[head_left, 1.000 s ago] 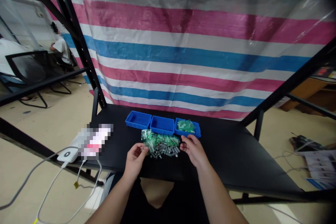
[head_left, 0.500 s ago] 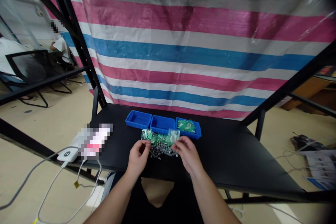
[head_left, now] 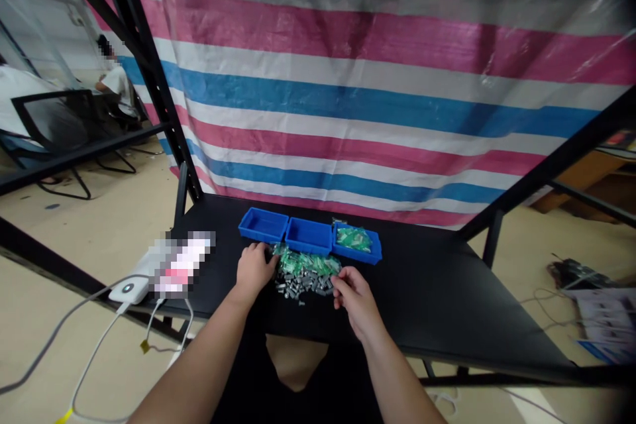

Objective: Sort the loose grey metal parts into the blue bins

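Note:
A heap of small grey cylindrical parts (head_left: 305, 285) lies on the black table, with small clear bags with green on them (head_left: 303, 262) along its far side. At the left end of these bags is my left hand (head_left: 255, 269), palm down and low over the table, its thumb apart from its curled fingers. My right hand (head_left: 355, 298) is at the heap's right edge, with thumb and forefinger pinched together. Anything between those fingertips is too small to make out. Behind the heap stand a left blue bin (head_left: 263, 235), a middle blue bin (head_left: 309, 248) and a right blue bin (head_left: 373, 255) holding green-marked bags (head_left: 354, 238).
On the table's left lie a blurred-out bright object (head_left: 183, 268) and a white device (head_left: 130, 291) with cables. A striped plastic sheet (head_left: 348, 146) hangs behind the table (head_left: 447, 291), between black frame posts (head_left: 171, 112). A person (head_left: 119, 83) sits at the far left.
My left hand has moved left and away from me, its thumb and fingers parting. A clear bag near my right hand's fingers has left that spot; that hand has dropped slightly. More grey parts show.

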{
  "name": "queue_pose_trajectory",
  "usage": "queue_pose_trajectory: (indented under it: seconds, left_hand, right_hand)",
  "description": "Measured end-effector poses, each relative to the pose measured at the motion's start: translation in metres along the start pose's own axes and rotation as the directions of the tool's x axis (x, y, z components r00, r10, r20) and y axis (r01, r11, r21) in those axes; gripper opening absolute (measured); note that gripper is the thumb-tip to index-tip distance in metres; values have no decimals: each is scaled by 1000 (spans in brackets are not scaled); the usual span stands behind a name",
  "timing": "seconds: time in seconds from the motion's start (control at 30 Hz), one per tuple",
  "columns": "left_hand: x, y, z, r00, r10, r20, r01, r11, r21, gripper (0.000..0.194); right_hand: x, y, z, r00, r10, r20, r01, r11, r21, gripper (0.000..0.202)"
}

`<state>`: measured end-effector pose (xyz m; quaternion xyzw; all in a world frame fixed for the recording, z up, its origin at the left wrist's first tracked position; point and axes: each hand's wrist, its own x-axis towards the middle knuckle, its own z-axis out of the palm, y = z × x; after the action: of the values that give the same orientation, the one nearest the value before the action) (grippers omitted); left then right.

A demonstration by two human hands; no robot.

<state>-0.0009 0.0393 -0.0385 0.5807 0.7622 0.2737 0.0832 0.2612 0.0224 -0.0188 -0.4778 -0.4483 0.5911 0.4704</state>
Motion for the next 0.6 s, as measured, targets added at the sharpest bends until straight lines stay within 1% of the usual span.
queue_pose_trajectory:
  seconds: [0.07,0.1,0.17,0.23,0.27,0.3,0.33,0.37,0.4,0.43,0.47,0.5,0.53,0.57,0.6]
  left_hand:
    - [-1,-3,-6,998,-52,24,55,992,-111,20]
    - [-3,-4,-11,997,-75,16,76,980,-184,17]
    - [-10,-4,-19,992,-110,-60,81,930,-359,16]
    - [-19,3,-26,980,-137,-144,33,828,-559,19]
    - [-23,10,-29,978,-136,-155,1,757,-654,21]
    - [-27,18,-31,984,-114,-140,-26,679,-734,23]
    - [-31,28,-31,993,-65,-98,-38,606,-794,24]
    - [-35,38,-32,999,3,-39,-34,549,-835,24]
    - [-38,48,-31,997,77,26,-17,514,-858,24]
    - [-41,56,-31,987,141,83,1,501,-866,24]
    - [-43,63,-30,975,187,119,7,510,-860,24]
    - [-45,67,-29,970,205,132,1,541,-841,25]
    - [-46,68,-28,972,200,120,-20,587,-809,26]
    - [-47,66,-28,980,181,85,-52,641,-766,27]
    - [-47,61,-27,987,159,35,-87,694,-715,27]
  right_hand:
    - [3,1,-6,999,-40,-12,38,996,-82,40]
    - [5,2,-10,998,-65,-26,61,990,-124,40]
    - [9,0,-16,989,-133,-59,118,971,-209,38]
    - [12,-5,-18,975,-213,-70,185,940,-286,36]
    - [13,-9,-17,967,-246,-65,216,927,-306,36]
    - [14,-13,-13,963,-266,-48,240,921,-307,36]
    - [15,-18,-8,963,-270,-22,252,924,-287,38]
    - [15,-23,-1,967,-253,18,250,935,-253,42]
    - [15,-28,6,973,-218,74,229,949,-216,45]
    - [15,-31,13,975,-170,141,195,963,-187,46]
    - [16,-34,19,970,-119,210,157,972,-175,44]
    - [17,-36,22,962,-75,261,125,976,-179,40]
    - [21,-38,23,959,-48,281,105,975,-194,37]
    - [25,-39,21,963,-44,266,103,972,-212,36]
    - [31,-40,16,974,-68,215,118,967,-226,36]
